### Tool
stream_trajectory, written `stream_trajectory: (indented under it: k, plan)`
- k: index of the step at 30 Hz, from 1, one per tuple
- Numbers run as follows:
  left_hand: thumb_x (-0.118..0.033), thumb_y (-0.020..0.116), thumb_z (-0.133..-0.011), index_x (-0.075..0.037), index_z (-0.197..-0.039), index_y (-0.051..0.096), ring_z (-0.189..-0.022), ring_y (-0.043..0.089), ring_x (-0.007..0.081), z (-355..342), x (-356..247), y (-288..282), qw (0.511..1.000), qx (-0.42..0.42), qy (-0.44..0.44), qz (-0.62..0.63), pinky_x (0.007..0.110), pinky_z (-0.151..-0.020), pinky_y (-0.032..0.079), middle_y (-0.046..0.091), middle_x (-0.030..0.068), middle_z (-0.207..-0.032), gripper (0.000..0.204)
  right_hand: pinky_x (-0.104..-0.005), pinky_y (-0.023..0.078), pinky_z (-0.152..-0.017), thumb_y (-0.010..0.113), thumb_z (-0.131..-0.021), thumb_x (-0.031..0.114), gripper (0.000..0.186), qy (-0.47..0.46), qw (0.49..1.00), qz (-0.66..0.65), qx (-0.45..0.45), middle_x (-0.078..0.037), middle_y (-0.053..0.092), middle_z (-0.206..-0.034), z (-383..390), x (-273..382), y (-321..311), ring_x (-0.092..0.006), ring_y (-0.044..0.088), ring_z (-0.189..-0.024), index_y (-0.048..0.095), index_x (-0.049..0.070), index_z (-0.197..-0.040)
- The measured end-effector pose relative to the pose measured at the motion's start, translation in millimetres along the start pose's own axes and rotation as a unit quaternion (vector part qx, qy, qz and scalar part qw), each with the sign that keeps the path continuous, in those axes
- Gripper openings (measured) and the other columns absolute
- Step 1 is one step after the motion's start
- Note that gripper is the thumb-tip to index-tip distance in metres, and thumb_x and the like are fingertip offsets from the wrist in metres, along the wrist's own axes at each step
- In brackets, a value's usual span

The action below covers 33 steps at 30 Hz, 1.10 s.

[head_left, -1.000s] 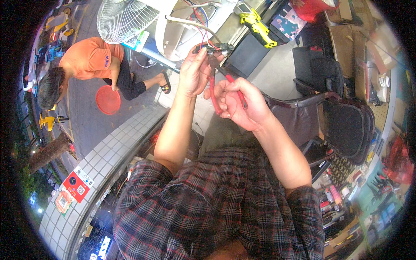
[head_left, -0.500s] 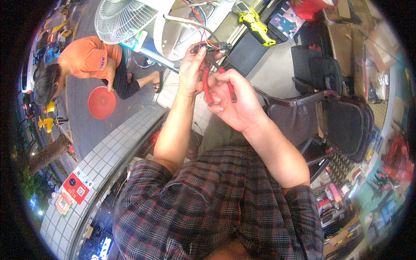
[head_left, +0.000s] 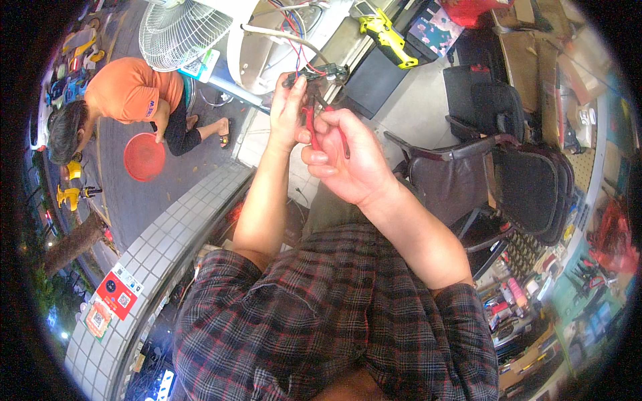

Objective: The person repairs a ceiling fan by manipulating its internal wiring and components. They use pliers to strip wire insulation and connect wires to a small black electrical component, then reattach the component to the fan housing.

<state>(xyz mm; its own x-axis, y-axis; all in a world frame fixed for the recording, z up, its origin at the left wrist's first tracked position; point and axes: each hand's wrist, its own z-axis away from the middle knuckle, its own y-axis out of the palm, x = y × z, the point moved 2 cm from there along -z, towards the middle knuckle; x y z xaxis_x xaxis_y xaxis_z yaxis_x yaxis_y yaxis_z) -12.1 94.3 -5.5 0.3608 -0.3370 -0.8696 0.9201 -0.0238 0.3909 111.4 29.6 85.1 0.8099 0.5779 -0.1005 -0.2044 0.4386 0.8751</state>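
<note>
My left hand [head_left: 287, 113] grips a small dark electrical part [head_left: 319, 75], with red and blue wires [head_left: 299, 41] running from it up to an open white housing. Red-handled pliers [head_left: 309, 125] are in my right hand [head_left: 358, 154], which has its fingers curled round the handles. Their dark jaws point up at the underside of the part, close to my left fingers. Whether the jaws touch it, I cannot make out. A thick pale cable [head_left: 274, 31] crosses the housing just above my hands.
A white fan [head_left: 180, 33] stands at the upper left. Beyond my hands lie a yellow-green tool [head_left: 388, 39] and a dark flat panel [head_left: 378, 80]. Black chairs [head_left: 455, 177] stand at right. Past the tiled ledge [head_left: 167, 234], a person in orange [head_left: 127, 90] bends with a red basin [head_left: 144, 158].
The whole view has shifted slightly. Both hands keep their holds, and the pliers remain beneath the part with a small change in angle.
</note>
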Motion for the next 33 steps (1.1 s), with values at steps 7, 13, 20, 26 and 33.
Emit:
stream_trajectory:
  k: [7,13,20,26,33]
  plan:
    - [-0.012,0.056,-0.099,0.002,-0.128,0.048,-0.111,0.065,0.0308,-1.0,2.1,-18.9,0.991,0.122,0.047,-0.032,0.045,-0.101,0.051,0.064,0.0207,-0.123,0.033,-0.0194,0.031,-0.042,0.044,-0.102,0.032,0.025,0.001,0.999,-0.001,0.045,-0.008,0.053,-0.094,5.8,-5.0,-6.2,-0.0107,0.043,-0.058,0.049,0.012,-0.087]
    - [-0.007,0.059,-0.101,0.004,-0.124,0.054,-0.101,0.071,0.0286,-2.8,3.4,-14.0,0.993,0.090,0.066,-0.031,0.040,-0.093,0.057,0.070,0.0171,-0.111,0.027,-0.0189,0.031,-0.041,0.043,-0.102,0.031,0.025,0.008,0.998,0.020,0.058,-0.008,0.052,-0.092,7.0,-4.3,-18.1,-0.0102,0.043,-0.055,0.048,0.012,-0.086]
    - [-0.009,0.059,-0.101,0.003,-0.125,0.054,-0.099,0.072,0.0261,3.4,0.9,-5.5,0.996,0.077,0.022,-0.045,0.039,-0.090,0.058,0.070,0.0152,-0.110,0.027,-0.0226,0.035,-0.041,0.043,-0.101,0.032,0.028,0.003,0.998,0.051,0.044,-0.010,0.057,-0.096,8.1,-0.7,-31.0,-0.0144,0.049,-0.056,0.051,0.011,-0.085]
    - [0.005,0.051,-0.099,0.002,-0.122,0.054,-0.107,0.069,0.0225,2.8,7.2,-18.7,0.992,0.078,0.053,-0.085,0.033,-0.088,0.056,0.069,0.0162,-0.117,0.024,-0.0266,0.044,-0.049,0.044,-0.100,0.034,0.031,0.011,0.994,0.031,-0.104,-0.015,0.066,-0.109,21.5,4.8,16.8,-0.0188,0.055,-0.061,0.060,0.008,-0.092]
    - [0.002,0.055,-0.098,0.002,-0.119,0.056,-0.101,0.069,0.0174,-0.5,-2.3,-19.2,0.981,0.093,0.068,-0.158,0.032,-0.084,0.057,0.071,0.0132,-0.113,0.021,-0.0218,0.038,-0.044,0.046,-0.099,0.032,0.025,0.037,0.999,-0.032,-0.013,-0.010,0.059,-0.097,18.5,8.8,7.1,-0.0121,0.046,-0.056,0.056,0.011,-0.088]
